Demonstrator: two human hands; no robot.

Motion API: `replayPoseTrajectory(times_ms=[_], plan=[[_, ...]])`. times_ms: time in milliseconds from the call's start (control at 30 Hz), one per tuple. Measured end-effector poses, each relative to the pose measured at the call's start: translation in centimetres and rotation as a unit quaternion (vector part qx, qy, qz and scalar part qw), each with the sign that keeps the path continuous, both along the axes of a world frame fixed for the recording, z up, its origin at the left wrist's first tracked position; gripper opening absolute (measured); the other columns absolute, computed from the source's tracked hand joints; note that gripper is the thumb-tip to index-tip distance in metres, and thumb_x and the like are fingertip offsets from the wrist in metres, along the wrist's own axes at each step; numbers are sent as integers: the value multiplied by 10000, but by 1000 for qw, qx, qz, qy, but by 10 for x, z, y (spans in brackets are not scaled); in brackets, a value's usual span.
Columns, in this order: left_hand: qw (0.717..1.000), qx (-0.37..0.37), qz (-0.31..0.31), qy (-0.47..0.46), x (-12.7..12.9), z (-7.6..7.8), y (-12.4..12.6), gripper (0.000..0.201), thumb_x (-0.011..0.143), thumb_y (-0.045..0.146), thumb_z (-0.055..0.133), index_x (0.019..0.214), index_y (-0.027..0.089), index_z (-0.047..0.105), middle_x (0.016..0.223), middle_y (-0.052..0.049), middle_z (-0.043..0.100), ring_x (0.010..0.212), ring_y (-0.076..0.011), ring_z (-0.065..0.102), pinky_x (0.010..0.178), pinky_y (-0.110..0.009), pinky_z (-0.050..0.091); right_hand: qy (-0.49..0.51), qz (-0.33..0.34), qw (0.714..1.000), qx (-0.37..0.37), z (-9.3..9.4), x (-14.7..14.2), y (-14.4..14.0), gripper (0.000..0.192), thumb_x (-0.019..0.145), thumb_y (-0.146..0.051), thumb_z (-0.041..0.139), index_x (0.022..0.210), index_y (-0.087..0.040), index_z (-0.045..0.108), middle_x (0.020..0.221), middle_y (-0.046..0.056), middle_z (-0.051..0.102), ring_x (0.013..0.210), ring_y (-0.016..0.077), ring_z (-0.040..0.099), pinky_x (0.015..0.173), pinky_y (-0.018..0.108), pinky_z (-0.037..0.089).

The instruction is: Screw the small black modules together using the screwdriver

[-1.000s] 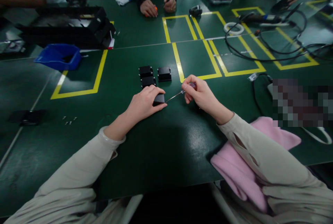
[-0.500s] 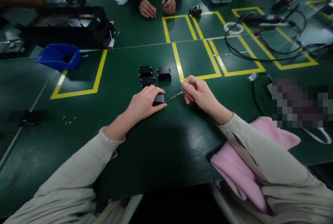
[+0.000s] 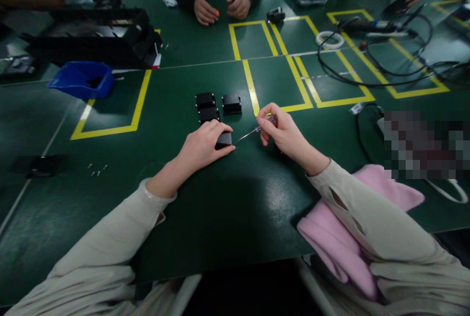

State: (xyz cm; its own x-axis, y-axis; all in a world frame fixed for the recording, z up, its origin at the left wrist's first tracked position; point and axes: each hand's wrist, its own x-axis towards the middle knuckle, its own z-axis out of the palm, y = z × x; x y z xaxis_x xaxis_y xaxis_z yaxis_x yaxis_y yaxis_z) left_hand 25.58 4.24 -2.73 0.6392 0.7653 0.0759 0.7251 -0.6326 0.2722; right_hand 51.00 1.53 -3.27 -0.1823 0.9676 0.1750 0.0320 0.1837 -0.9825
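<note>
Assembly workshop: taped green workbench [image 3: 205,218], co-workers.

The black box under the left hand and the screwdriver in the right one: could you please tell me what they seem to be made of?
The black box, steadied by the left hand, looks like matte moulded plastic: an even, dull black with no glint, though coated metal cannot be ruled out. The screwdriver in the right hand has a thin, bright shaft, probably steel, and a reddish, seemingly translucent handle, likely plastic.

Matt black plastic box [image 3: 223,140]; thin shiny metal screwdriver shaft [image 3: 245,136]; glossy green tabletop [image 3: 227,208]; soft pink cloth [image 3: 341,242]
</note>
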Motion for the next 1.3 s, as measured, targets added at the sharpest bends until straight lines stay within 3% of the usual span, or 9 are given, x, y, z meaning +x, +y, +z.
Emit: replayPoseTrajectory(times_ms=[67,267,433,633,833,1000,1167,1300], plan=[[1000,-1,-1,-2,0,0,0,415,971,475,690,1287,218,610,1268,-121,692,1172,-328,663,876,-439,591,2,-2,1000,-1,1,0,-1,288,1028,-453,696,951,-238,520,535,-113,530,452,95,559,496,226,431],[1000,-8,2,-2,0,1,-1,425,972,479,692,1299,221,611,1268,-116,688,1174,-327,657,869,-431,588,-10,-2,1000,-4,3,-1,-1,421,1011,-588,687,846,-232,534,452,-132,417,391,85,490,454,228,370],[1000,-4,7,2,0,1,-1,414,966,461,709,1289,218,619,1270,-118,690,1181,-327,656,892,-429,583,12,-8,1000,-3,3,-2,-1,312,989,-462,733,929,-232,530,523,-113,537,433,92,553,480,228,416],[1000,-5,1,2,-1,0,0,427,976,487,686,1298,217,610,1275,-120,688,1182,-330,658,868,-432,582,-19,-9,1000,6,2,-1,-1,391,1019,-546,671,839,-230,530,451,-128,433,379,81,490,446,227,368],[1000,-3,-3,1,0,1,-1,425,976,481,682,1295,210,608,1275,-129,690,1177,-334,660,869,-443,586,0,-17,1000,4,1,-1,-1,274,995,-419,718,947,-240,516,540,-119,524,433,91,549,474,225,400],[1000,1,-2,-2,-1,0,0,422,972,481,685,1293,217,608,1274,-126,690,1175,-332,657,858,-435,586,-31,-14,999,3,2,-1,-1,343,1014,-496,686,863,-236,521,481,-122,447,412,90,526,457,228,357],[1000,0,-3,-2,-1,-1,0,430,975,481,687,1299,209,612,1280,-129,690,1178,-337,659,857,-445,590,4,-10,1000,0,1,-2,-1,257,985,-399,712,959,-243,508,534,-130,509,426,90,541,473,225,407],[1000,-2,-4,-3,-1,-1,0,437,973,479,695,1305,205,615,1282,-129,688,1188,-338,661,876,-448,591,-6,-14,1000,-1,1,-2,-1,317,1010,-491,691,920,-234,529,509,-123,478,427,93,535,483,234,409]])
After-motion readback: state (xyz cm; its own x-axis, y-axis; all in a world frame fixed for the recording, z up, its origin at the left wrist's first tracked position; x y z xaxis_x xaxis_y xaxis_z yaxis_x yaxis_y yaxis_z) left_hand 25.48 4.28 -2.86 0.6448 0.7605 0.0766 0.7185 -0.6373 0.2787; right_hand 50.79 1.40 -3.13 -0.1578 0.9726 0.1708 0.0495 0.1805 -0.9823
